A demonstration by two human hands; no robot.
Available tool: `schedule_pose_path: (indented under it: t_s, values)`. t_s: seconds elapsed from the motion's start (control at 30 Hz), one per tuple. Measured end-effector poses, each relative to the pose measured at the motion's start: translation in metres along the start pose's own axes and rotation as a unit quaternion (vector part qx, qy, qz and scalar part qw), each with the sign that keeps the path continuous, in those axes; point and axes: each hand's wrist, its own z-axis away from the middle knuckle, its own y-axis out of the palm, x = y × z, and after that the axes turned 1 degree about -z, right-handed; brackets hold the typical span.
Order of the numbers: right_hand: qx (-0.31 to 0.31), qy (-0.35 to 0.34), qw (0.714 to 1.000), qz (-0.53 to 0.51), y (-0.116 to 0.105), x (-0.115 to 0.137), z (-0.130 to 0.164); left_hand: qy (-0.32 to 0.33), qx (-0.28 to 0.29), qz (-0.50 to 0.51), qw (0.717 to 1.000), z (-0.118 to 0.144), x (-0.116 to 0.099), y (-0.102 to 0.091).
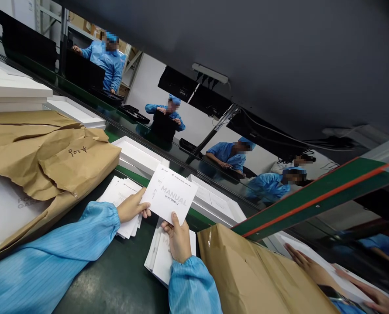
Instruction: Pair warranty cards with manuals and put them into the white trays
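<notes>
Already lifted off the green surface [115,279], one white manual [170,195] hangs pinched between both hands.
Left hand [132,207] and right hand [178,237] grip only its near edges, so it could slip onto the stacks [160,261] below; beyond, torn brown wrapping [50,152] might snag it short of the white boxes [138,155].

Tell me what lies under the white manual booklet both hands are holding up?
Under the manual booklet, gripped by the left hand and right hand, two stacks of white booklets lie on the dark green table. The hands and booklet cover most of their print.
</notes>
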Motion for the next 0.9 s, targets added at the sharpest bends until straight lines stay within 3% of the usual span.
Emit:
schedule_pose_path:
  t_s: [0.3,0.57,0.77,0.9]
  values:
    - [0.001,-0.006,1.0,0.015,0.0,-0.002,-0.001,0.008,0.001,-0.012,1.0,-0.003,0.003,-0.001]
    - [-0.021,-0.028,0.995,0.096,-0.003,-0.009,-0.004,-0.032,-0.064,0.015,0.997,-0.001,0.002,0.003]
    - [-0.056,-0.039,0.997,0.044,-0.004,-0.004,-0.002,-0.066,-0.212,0.09,0.971,-0.032,-0.002,-0.023]
    - [-0.068,-0.039,0.996,0.047,-0.004,-0.005,-0.004,-0.06,-0.22,0.15,0.962,-0.073,-0.001,-0.049]
